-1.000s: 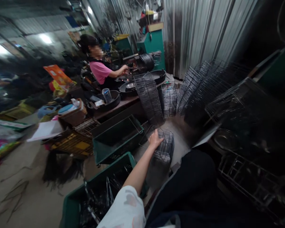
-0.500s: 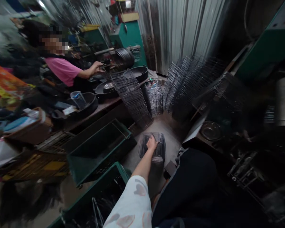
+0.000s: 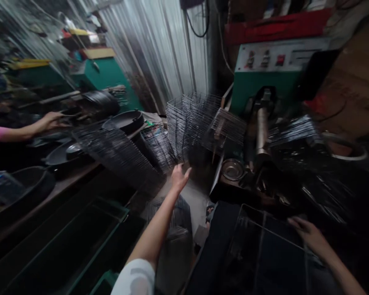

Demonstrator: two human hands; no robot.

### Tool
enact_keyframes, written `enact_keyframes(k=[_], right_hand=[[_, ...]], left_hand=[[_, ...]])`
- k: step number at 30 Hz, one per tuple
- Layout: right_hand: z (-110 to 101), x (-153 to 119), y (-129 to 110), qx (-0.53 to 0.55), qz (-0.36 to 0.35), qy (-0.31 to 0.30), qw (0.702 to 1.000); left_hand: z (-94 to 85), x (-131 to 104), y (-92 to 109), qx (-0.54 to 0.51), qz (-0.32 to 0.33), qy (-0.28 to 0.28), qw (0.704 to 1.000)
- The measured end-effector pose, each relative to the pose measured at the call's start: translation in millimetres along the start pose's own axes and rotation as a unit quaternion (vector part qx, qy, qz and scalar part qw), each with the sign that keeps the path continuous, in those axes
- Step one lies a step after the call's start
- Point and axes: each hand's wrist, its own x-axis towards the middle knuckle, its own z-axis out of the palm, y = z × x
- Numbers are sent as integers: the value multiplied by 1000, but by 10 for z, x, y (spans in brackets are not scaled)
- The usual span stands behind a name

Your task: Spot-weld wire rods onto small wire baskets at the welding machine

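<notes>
My left hand (image 3: pixel 178 179) is raised over the floor, thumb and fingers apart, with nothing in it. Below it stands a stack of wire grids (image 3: pixel 181 209), partly hidden by my forearm. At the lower right, my right hand (image 3: pixel 309 234) is closed at the edge of a thin rectangular wire frame (image 3: pixel 283 229). This frame lies across my dark-clothed lap, and blur and darkness hide some of its wires. Ahead of my left hand are tall stacks of wire grids (image 3: pixel 184 127), with another leaning stack (image 3: pixel 119 155) to the left.
To the right, a green machine (image 3: pixel 264 82) has a metal cylinder and a small round metal dish (image 3: pixel 233 169) below it. More wire parts (image 3: pixel 298 131) are piled beyond. A green crate (image 3: pixel 110 233) sits at lower left. A co-worker's arm (image 3: pixel 27 131) reaches over black pans at left.
The view has swung right. My left hand has lifted off the low wire stack and moved forward. My right hand and the wire frame on my lap have come into sight.
</notes>
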Motion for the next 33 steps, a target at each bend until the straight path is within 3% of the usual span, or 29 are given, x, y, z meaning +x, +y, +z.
enact_keyframes(k=[3, 5, 7, 9, 11, 14, 16, 19, 22, 25, 29, 33], right_hand=[[256, 49, -42, 37, -61, -60, 996], [410, 23, -144, 35, -100, -58, 993], [455, -11, -252, 14, -130, -50, 990], [330, 21, -335, -9, -157, -40, 987], [19, 163, -376, -31, -172, 4, 985], [-674, 562, -398, -92, -160, 166, 969], [-1124, 893, -435, -178, -109, 272, 939], [-1553, 1355, -547, -248, -53, 308, 917], [-1680, 1641, -647, -271, -60, 266, 923], [-1707, 1717, -691, -306, -81, 225, 922], [-1848, 1631, -788, -351, -89, 215, 907], [-1974, 1389, -1055, -368, -110, 214, 898]], left_hand=[[-216, 458, 792, -30, 96, 62, 993], [-330, 715, 1226, -35, 131, 109, 985], [-405, 915, 1531, -16, 134, 121, 983], [-439, 1057, 1701, 21, 128, 105, 986], [-449, 1147, 1759, 60, 117, 99, 986], [-486, 1183, 1735, 96, 150, 110, 978], [-548, 1141, 1719, 106, 180, 125, 970], [-669, 1029, 1754, 122, 210, 139, 960], [-787, 941, 1820, 140, 226, 147, 953], [-896, 905, 1861, 154, 245, 169, 942], [-1026, 823, 1911, 148, 268, 184, 934], [-1072, 523, 1907, 125, 275, 174, 937]])
